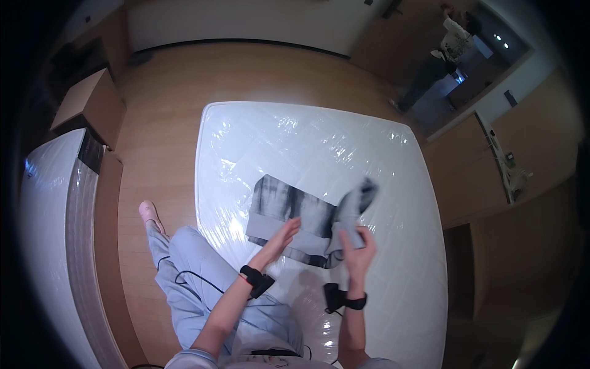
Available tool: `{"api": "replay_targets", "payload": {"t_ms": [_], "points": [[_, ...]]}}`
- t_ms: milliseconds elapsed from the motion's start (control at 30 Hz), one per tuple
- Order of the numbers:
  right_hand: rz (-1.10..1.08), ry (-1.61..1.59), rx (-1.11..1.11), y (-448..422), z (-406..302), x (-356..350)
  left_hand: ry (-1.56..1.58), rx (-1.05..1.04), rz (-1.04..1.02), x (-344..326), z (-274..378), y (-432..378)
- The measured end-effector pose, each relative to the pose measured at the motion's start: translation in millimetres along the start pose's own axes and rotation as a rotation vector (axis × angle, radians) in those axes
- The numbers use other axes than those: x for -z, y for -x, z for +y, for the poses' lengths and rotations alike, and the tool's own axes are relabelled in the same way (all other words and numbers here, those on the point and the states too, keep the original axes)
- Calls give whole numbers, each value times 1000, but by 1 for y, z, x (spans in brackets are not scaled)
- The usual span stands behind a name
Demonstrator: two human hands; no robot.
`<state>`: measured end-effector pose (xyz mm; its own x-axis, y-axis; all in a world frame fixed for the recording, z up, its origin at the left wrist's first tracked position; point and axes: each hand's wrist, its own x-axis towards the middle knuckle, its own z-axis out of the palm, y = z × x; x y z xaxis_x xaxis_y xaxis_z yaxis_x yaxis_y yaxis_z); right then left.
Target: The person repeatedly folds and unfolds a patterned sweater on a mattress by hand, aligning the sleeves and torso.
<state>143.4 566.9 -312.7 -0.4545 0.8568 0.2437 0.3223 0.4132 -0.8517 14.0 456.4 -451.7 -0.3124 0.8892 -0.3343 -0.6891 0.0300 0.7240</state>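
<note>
A grey, white and black patterned cloth (pixel 295 207) lies spread in front of me on a white mattress (pixel 286 138) wrapped in clear plastic film. My right hand (pixel 362 251) grips the cloth's right end, which is lifted and folded over. The raised part is blurred. Over the cloth's lower left part is my left hand (pixel 282 237), fingers stretched out and holding nothing. Whether it touches the fabric I cannot tell. Each wrist carries a black strapped device.
Another plastic-wrapped mattress (pixel 50 207) stands at the left, near a wooden box-shaped cabinet (pixel 87 104). A person (pixel 442 55) stands by the doorway at the far right. Cables and small items lie on a wooden unit (pixel 465 161). Wooden floor (pixel 152 101) surrounds the mattress.
</note>
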Motion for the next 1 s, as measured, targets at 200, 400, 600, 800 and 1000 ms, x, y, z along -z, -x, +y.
{"api": "replay_targets", "payload": {"t_ms": [200, 400, 600, 800, 1000], "points": [[-914, 141, 287, 70, 7, -107, 524, 22, 367, 67, 37, 11], [-595, 196, 316, 68, 41, -74, -157, -184, 459, 46, 50, 15], [-509, 433, 205, 33, 69, -58, -763, 41, 740, 65, 56, 23], [-647, 545, 232, 13, 67, -74, -1477, -586, 629, -8, 93, 16], [-570, 648, 164, 7, 99, -97, -1728, -462, 565, 22, 25, -20]]}}
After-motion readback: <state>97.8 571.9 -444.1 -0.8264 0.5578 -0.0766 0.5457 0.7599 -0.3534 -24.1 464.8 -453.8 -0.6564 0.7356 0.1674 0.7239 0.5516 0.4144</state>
